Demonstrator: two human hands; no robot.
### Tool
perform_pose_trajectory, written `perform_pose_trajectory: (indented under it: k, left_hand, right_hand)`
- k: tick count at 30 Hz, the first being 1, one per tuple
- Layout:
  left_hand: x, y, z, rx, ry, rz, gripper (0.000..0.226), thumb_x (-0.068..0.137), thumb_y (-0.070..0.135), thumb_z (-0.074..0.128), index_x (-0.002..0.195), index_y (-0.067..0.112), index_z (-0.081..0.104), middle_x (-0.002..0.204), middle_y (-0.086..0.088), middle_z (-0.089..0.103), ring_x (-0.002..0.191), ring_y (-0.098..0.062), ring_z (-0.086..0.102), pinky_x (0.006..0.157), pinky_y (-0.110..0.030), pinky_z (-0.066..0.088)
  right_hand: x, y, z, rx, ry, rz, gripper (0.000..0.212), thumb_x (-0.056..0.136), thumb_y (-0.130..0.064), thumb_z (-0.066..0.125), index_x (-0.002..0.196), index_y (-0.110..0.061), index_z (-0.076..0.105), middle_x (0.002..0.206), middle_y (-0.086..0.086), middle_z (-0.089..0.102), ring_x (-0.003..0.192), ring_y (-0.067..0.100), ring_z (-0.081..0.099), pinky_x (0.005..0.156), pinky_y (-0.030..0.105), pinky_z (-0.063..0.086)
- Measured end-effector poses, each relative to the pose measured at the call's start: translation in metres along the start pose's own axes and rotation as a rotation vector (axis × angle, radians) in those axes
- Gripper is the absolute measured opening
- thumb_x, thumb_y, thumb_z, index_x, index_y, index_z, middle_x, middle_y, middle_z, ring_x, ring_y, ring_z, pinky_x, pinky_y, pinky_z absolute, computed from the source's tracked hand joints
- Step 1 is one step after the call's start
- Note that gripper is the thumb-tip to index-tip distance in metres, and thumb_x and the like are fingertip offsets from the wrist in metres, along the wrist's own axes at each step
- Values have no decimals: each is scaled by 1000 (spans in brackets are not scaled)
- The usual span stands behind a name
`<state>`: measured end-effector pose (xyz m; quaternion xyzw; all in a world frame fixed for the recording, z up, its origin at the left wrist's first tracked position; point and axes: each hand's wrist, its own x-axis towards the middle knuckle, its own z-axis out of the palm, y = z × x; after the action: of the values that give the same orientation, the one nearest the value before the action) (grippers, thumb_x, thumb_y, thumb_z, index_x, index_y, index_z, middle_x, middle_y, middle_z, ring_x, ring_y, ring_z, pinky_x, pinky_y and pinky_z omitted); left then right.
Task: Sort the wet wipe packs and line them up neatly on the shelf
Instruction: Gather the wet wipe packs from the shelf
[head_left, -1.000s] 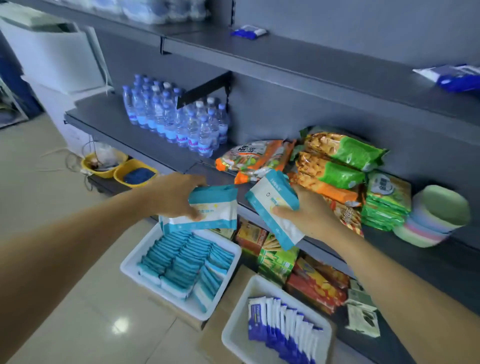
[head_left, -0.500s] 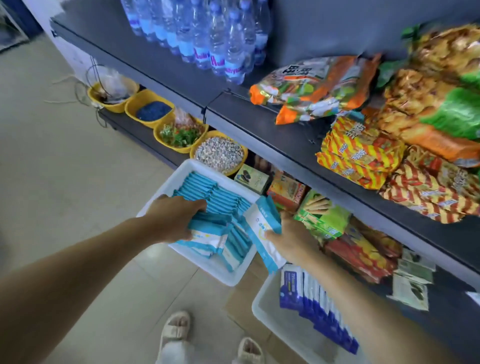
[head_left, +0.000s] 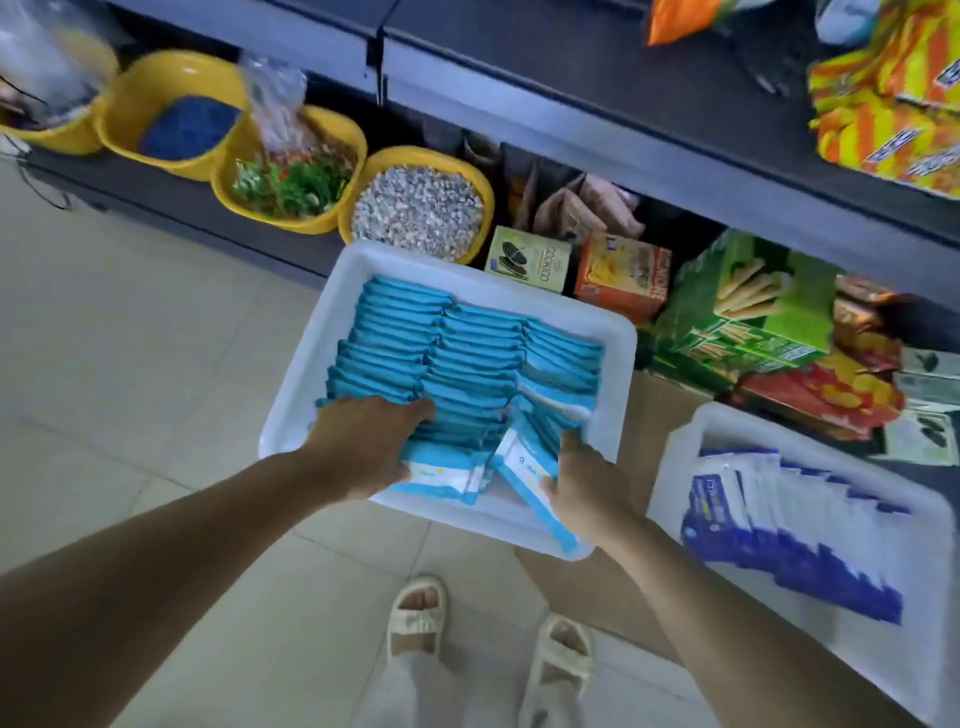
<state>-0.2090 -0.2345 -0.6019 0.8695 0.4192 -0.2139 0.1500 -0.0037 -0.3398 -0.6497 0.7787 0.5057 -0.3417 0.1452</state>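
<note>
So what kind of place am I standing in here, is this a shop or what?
Most likely a small grocery shop. A dark metal shelf holds boxed biscuits and striped snack bags, yellow plastic bowls hold loose goods, and white plastic trays of wet wipe packs sit on the floor.
</note>
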Motion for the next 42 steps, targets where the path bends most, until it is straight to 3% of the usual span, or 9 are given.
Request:
perform_pose_trajectory:
  k: [5,8,15,22,26,33,36,39,42]
  left_hand:
    - [31,-9,41,-26,44,34,54,86,37,62,132,32,36,108,0,63,100,-21,59,78,-30,39]
    - [44,-14,60,-22,37,42,56,86,39,62,133,32,34,109,-1,63,103,-23,60,86,-33,43]
    - [59,-14,74,-68,29,42,57,84,40,64,132,33,34,104,-2,63,95,-24,61,81,-33,45]
    - [71,-2,63,-32,5,51,60,85,41,64,135,31,32,107,-3,63,99,-25,60,80,-32,42]
    - [84,5,51,-32,-8,51,61,85,40,65,136,31,33,105,-4,63,100,-26,61,81,-33,44]
    - [135,43,19,-57,4,103,67,87,39,64,143,28,29,115,-4,64,105,-26,60,79,-33,44]
    - [170,65,9,-77,42,118,66,87,36,64,143,25,31,126,-6,59,115,-28,55,84,-35,43]
    - [202,86,8,-105,43,133,63,86,32,66,140,23,35,122,-8,60,112,-29,54,81,-34,38]
    - [222,99,14,-114,43,124,62,85,31,66,139,23,37,121,-10,59,114,-29,50,89,-37,38]
  right_hand:
    - [42,-4,34,-79,-121,25,62,93,-15,51,145,-4,20,134,17,48,115,32,54,88,38,47]
    - [60,-5,48,-78,-91,55,58,88,-5,54,139,-4,27,132,16,46,116,32,52,90,38,44]
    - [65,12,77,-201,53,-70,54,90,-29,60,130,-9,29,130,13,33,119,30,35,94,36,36]
    - [73,20,59,-383,-16,-199,51,87,-22,58,129,-10,32,126,13,41,112,30,43,93,38,34]
    - [74,29,35,-234,-3,-225,53,91,-34,56,131,-7,35,128,14,42,116,31,45,96,39,38]
    - [75,57,-24,100,283,-130,40,95,-24,51,132,-14,40,128,6,45,119,23,46,91,30,37]
    - [82,66,-32,183,321,-94,41,94,-23,54,132,-15,40,127,7,46,120,23,45,92,31,38]
    - [84,72,-30,225,368,-77,43,93,-22,54,132,-15,39,128,7,45,120,23,46,93,32,40]
    - [84,74,-26,223,385,-89,47,92,-25,55,134,-15,37,130,6,43,121,22,44,93,33,42]
